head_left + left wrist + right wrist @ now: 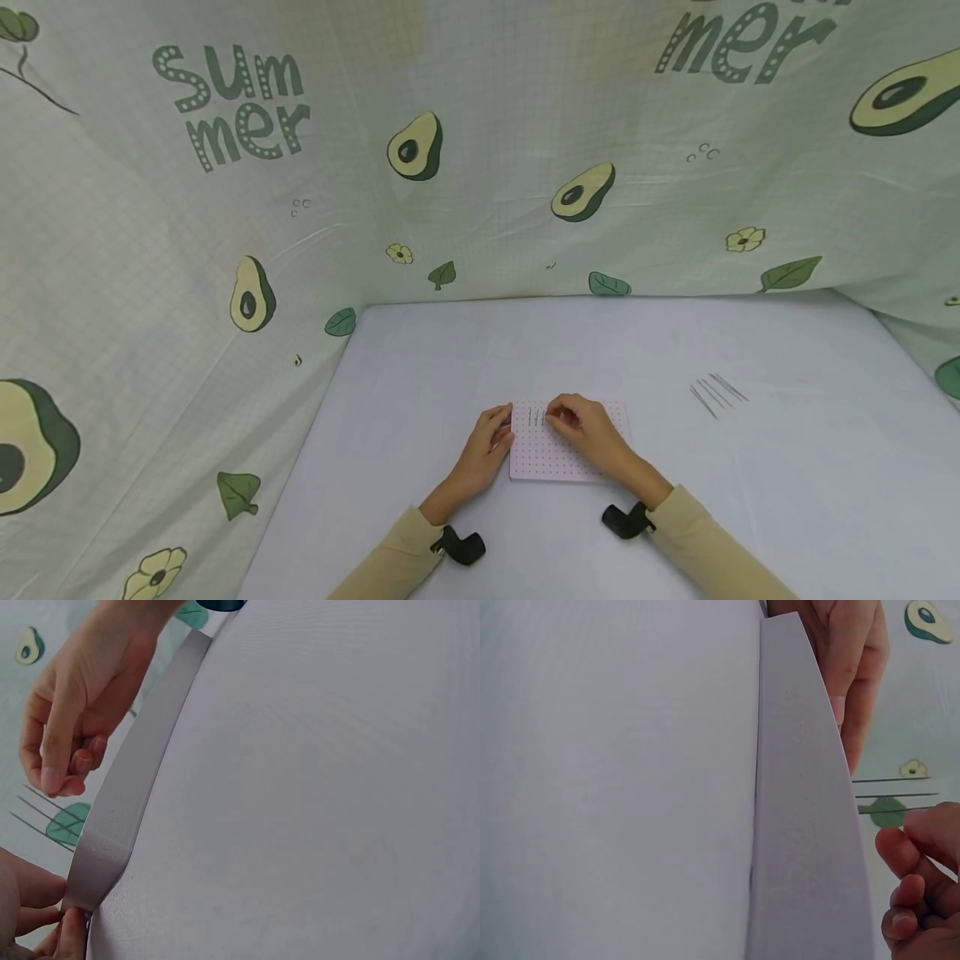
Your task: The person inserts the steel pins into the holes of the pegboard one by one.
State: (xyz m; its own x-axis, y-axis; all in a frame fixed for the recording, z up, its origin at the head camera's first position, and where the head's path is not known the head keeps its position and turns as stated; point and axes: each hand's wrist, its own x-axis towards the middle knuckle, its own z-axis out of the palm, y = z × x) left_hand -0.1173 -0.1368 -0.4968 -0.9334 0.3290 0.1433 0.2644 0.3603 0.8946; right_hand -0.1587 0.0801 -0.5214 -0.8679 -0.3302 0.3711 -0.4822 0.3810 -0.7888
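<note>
While steadied at its left edge by the left hand (486, 443), white dotted pegboard (558, 462) lies flat | thin dark pin (542, 417) pinched by right hand (581, 427) | loose pins (716, 393) well apart, right.

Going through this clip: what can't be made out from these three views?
- Head view: whether the right hand pinches a pin; too small, fingers cover it.
- Head view: number of loose pins on the table; too thin.
- Head view: the pegboard near corner, hidden by the right wrist.
- Left wrist view: the left hand, cut off by the edge.
- Both wrist views: the pegboard holes; seen edge-on.
</note>
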